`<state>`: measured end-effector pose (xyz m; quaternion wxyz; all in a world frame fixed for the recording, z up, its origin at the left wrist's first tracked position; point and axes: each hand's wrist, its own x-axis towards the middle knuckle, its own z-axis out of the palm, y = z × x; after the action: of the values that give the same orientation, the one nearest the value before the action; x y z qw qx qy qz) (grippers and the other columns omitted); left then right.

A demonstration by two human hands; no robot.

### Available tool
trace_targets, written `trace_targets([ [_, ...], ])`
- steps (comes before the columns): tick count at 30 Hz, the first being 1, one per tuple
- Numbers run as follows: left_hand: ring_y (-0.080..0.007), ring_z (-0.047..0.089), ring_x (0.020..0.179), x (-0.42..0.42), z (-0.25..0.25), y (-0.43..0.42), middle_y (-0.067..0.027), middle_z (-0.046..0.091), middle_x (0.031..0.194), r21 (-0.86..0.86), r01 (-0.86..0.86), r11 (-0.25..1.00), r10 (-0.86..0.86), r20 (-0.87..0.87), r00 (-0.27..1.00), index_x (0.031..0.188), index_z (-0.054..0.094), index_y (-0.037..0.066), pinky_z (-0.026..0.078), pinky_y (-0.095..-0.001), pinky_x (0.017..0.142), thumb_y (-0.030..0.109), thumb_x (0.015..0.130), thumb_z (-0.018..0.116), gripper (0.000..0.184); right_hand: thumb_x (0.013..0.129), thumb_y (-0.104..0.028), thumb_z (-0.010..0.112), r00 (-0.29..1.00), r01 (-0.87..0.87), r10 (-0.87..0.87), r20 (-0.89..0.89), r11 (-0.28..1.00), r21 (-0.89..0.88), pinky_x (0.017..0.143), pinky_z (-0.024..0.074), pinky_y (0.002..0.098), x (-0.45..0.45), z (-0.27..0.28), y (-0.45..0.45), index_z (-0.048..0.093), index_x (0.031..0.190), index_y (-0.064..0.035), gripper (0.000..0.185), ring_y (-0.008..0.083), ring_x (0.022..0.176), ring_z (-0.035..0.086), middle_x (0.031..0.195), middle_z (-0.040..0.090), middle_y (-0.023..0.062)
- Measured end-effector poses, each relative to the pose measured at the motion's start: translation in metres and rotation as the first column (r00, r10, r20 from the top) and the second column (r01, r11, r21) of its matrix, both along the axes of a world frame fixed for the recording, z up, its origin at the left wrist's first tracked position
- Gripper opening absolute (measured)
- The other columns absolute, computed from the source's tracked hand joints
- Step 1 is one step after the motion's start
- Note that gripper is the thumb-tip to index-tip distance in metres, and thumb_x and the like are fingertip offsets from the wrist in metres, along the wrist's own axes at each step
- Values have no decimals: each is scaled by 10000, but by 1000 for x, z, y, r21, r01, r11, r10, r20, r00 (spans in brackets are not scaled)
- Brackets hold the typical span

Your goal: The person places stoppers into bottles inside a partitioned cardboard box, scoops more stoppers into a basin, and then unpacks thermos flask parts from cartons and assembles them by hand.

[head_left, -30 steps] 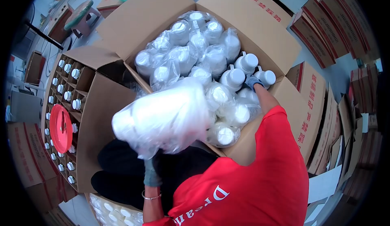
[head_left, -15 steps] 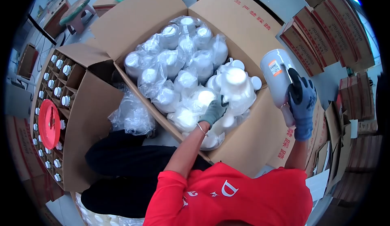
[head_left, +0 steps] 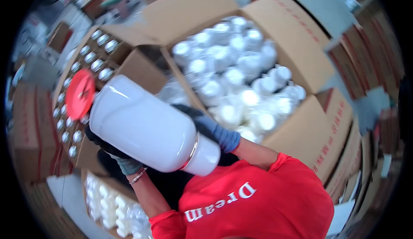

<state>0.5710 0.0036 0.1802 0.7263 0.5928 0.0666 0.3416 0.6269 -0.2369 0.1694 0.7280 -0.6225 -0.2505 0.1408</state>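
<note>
A large white bottle (head_left: 142,125) with a shiny ring below its white cap lies tilted close to the camera, cap toward my chest. My left hand (head_left: 114,153), in a dark-palmed grey glove, wraps the bottle's lower left side. Against its upper right side, near the neck, is my right hand (head_left: 208,125) in a blue-grey glove, closed around it; some fingers are hidden behind the bottle. Beyond my right hand stands an open carton (head_left: 297,125) of plastic-wrapped, white-capped bottles (head_left: 234,75).
On the left, a divided carton (head_left: 144,69) holds several upright capped bottles, with a red round lid-like disc (head_left: 80,93) over them. Another box of white bottles (head_left: 112,209) sits at lower left. Stacked cartons (head_left: 361,58) stand at right. Clear plastic wrap (head_left: 174,93) lies between the cartons.
The bottle in my right hand has moved left, across my front, with its cap end toward me. My left hand has left the wrapped bottles and taken hold of it. The view has shifted.
</note>
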Motion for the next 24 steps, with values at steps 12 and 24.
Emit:
trace_targets([
  [12,-267,559,1127,-97,-9,58,-167,608,1197,163,-56,985,107,-328,939,1043,622,-54,402,-343,974,255,962,485,347,783,-322,642,425,-420,515,744,841,-341,1030,379,488,-2,26,165,658,1130,-145,390,301,1084,558,1151,609,76],
  [24,-268,542,1174,-135,-13,88,-164,623,1172,126,-116,985,141,-210,968,1168,615,-13,433,-387,989,141,968,422,318,759,-130,695,552,-487,644,529,765,-422,925,449,404,37,52,168,715,994,-87,239,288,1065,561,1124,609,127],
])
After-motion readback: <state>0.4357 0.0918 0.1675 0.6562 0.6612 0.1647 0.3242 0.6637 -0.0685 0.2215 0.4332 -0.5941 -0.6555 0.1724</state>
